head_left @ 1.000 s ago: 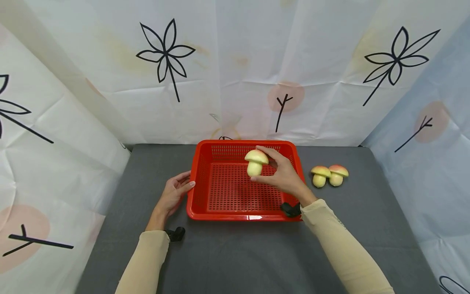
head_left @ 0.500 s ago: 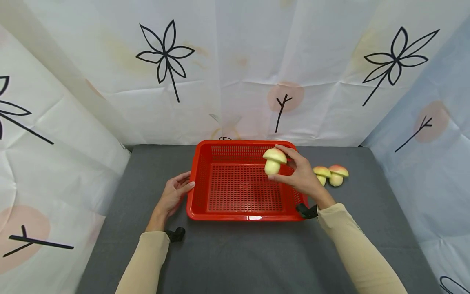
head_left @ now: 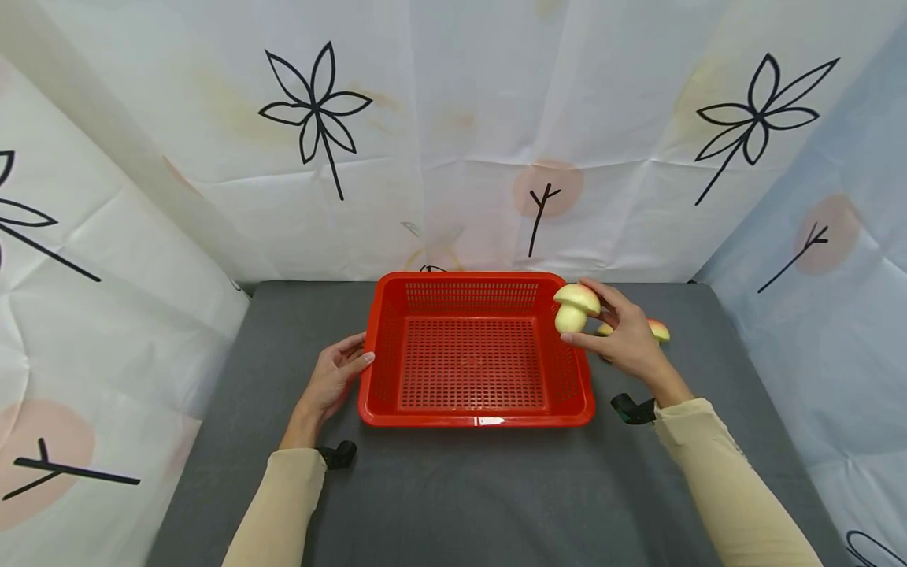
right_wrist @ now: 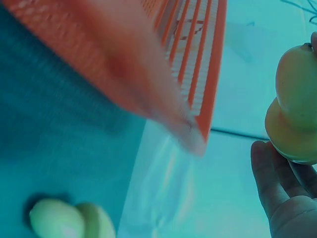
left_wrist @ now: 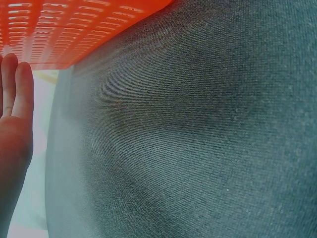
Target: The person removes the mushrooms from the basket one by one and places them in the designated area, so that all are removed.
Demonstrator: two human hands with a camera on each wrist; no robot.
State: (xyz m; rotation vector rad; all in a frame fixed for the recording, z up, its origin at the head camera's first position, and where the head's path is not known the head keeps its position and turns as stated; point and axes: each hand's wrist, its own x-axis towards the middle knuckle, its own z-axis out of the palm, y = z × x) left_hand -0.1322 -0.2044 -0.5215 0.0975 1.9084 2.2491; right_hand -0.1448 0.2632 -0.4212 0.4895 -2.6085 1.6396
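My right hand [head_left: 627,339] pinches a toy mushroom [head_left: 570,307] with a pale yellow, red-tinged cap, holding it upright above the right rim of the red plastic basket [head_left: 475,420]. In the right wrist view the held mushroom [right_wrist: 294,104] is at the right edge, against the fingers [right_wrist: 270,173]. My left hand [head_left: 333,374] holds the basket's left side, thumb on the rim and the other fingertips hidden behind it. Two more mushrooms [head_left: 660,330] lie on the table, mostly covered by the right hand. One of those mushrooms [right_wrist: 57,218] shows at the lower left of the right wrist view.
A dark grey cloth [head_left: 468,496] covers the table. The basket has slotted walls and a perforated floor, with nothing lying in it. White sheets [head_left: 460,142] with black leaf drawings enclose the back and both sides.
My right hand has moved right with the mushroom, from over the basket's middle to its right rim, now covering much of the two table mushrooms. My left hand stays at the basket's side.
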